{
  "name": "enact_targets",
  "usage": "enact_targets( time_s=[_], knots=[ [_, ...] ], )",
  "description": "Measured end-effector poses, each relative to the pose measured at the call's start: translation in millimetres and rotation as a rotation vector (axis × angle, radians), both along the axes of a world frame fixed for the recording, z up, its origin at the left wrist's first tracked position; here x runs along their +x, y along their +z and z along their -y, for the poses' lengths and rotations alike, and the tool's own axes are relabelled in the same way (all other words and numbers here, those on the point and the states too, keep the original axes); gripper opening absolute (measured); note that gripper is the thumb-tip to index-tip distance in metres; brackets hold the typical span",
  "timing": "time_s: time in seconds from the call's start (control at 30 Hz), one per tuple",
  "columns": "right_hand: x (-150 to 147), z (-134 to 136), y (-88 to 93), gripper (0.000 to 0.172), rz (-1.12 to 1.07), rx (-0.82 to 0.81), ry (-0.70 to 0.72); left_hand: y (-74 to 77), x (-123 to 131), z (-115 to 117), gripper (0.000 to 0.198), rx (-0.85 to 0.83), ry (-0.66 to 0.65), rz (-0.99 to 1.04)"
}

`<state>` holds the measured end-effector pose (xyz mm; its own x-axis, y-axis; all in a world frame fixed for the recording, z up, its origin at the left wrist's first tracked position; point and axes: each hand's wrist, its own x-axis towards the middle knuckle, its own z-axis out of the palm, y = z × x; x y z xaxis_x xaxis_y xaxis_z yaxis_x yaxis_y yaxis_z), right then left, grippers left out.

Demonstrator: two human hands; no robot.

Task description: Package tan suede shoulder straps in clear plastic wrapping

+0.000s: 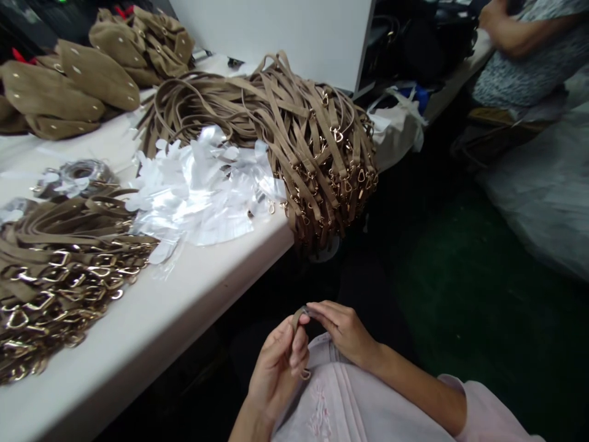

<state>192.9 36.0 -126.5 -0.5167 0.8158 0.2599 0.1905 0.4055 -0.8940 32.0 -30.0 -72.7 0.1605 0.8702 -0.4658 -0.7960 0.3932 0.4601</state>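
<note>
Low in the middle of the view, over my lap, my left hand (278,362) is closed around a short tan strap end (299,314) with a small gold ring hanging by my fingers. My right hand (343,331) pinches the same strap from the right, fingertips meeting my left thumb. Both hands sit below and in front of the white table's edge (193,288). A big pile of tan straps with gold clasps (317,153) hangs over the table edge just above my hands.
A second heap of straps with gold hardware (59,270) lies at the left, clear plastic wrappers (202,184) between the piles, tan suede bag pieces (83,80) at the back left. Another person (529,49) sits at the top right. Dark floor lies to the right.
</note>
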Motion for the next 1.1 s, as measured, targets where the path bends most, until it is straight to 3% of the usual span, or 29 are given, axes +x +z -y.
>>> enact_targets(
  time_s=[0.1, 0.27, 0.47, 0.73, 0.83, 0.93, 1.1],
  knots=[
    [-2, -3, 5.6, 0.027, -0.054, -0.120, -0.007, 13.8, -1, 5, 0.033, 0.041, 0.005, 0.112],
    [-7, -8, 22.7, 0.030, -0.076, -0.234, -0.039, 30.4, -9, 14, 0.024, 0.059, 0.030, 0.128],
    [-16, -7, 41.5, 0.029, -0.064, -0.345, 0.048, 37.2, -20, 7, 0.018, -0.009, 0.052, 0.055],
    [-24, -12, 51.2, 0.035, -0.141, -0.368, 0.025, 37.2, -22, 7, 0.019, 0.007, -0.168, 0.082],
    [-27, -15, 53.7, 0.035, -0.083, -0.340, 0.067, 45.8, -22, 6, 0.017, 0.032, -0.046, 0.084],
    [-34, -9, 54.6, 0.045, -0.028, -0.458, 0.159, 50.5, -24, 1, 0.025, 0.071, 0.163, 0.043],
    [-51, 6, 56.7, 0.054, -0.030, -0.656, 0.222, 34.9, -15, -13, 0.036, 0.020, 0.403, -0.166]
  ],
)
